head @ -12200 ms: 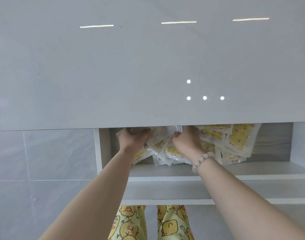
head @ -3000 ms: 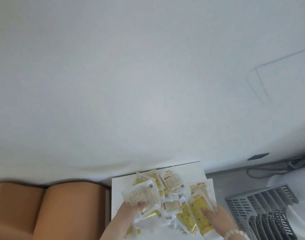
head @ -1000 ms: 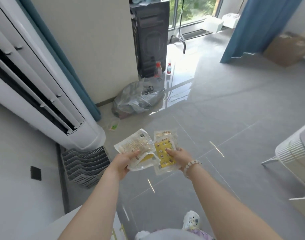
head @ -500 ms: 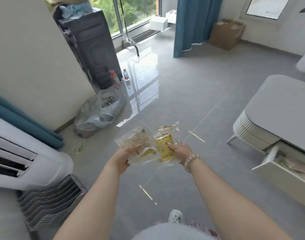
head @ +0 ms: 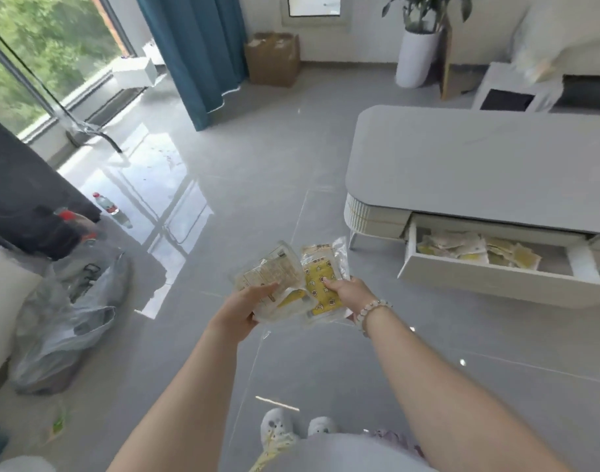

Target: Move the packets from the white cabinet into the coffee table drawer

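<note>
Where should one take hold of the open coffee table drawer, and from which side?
Take the drawer by the top edge of its front panel, from above, on the near side. No handle shows on the panel, and that edge stands free, clear of the packets lying inside.

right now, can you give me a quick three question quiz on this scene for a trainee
1. Multiple choice: what does the left hand hold? A) packets B) a cup C) nothing
2. True or false: the coffee table drawer is shut.
3. Fill in the blank: the right hand grips a packet whose printed face is ____.

Key: 1 A; 2 false, it is pulled open; 3 yellow.
</note>
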Demonstrator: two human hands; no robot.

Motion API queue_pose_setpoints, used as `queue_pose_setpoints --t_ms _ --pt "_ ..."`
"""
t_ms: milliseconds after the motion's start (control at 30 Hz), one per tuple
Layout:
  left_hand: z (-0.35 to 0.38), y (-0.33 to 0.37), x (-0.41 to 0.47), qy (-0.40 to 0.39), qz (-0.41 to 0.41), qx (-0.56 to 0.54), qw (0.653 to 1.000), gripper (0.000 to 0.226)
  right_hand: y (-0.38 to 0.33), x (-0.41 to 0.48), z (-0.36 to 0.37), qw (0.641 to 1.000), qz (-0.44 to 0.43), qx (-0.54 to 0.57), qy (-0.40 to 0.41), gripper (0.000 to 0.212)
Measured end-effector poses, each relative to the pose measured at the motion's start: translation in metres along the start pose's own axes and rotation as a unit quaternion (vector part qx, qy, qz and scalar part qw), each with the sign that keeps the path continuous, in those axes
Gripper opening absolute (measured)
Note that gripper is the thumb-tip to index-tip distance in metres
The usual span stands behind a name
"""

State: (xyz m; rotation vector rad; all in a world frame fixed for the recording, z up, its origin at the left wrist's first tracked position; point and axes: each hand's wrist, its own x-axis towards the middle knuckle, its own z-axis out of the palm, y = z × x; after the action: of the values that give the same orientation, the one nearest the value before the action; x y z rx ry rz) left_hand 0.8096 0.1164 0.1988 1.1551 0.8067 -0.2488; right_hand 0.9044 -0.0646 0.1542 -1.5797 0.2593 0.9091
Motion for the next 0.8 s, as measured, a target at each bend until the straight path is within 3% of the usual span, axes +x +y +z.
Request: queue_pose_setpoints --t_ms 133,267,400,533,733,800 --pt "0.046 0.012 0.031 -0.066 -0.012 0.044 0.997 0.023 0.002 0.007 -0.049 0.997 -0.005 0.047 0.055 0.111" --pt "0.09 0.029 0.066 -0.11 -0.021 0.079 0.991 0.035 -0.03 -0.019 -0.083 0.989 -0.004 0.074 0.131 0.073" --pt "0.138 0.053 0.104 -0.169 -0.025 0.122 0.978 0.039 -0.046 -0.013 -0.121 0.976 0.002 0.099 0.192 0.069" --pt "0.187 0.077 0.133 -0.231 -0.034 0.163 0.959 0.037 -0.061 0.0 -0.154 0.962 0.017 0.116 0.247 0.046" --pt "0.256 0.113 0.176 -0.266 -0.056 0.231 0.934 0.051 -0.088 0.012 -0.199 0.936 0.024 0.16 0.314 0.052" --pt "0.278 0.117 0.19 -0.28 -0.067 0.246 0.925 0.044 -0.092 0.015 -0.213 0.925 0.024 0.174 0.337 0.049"
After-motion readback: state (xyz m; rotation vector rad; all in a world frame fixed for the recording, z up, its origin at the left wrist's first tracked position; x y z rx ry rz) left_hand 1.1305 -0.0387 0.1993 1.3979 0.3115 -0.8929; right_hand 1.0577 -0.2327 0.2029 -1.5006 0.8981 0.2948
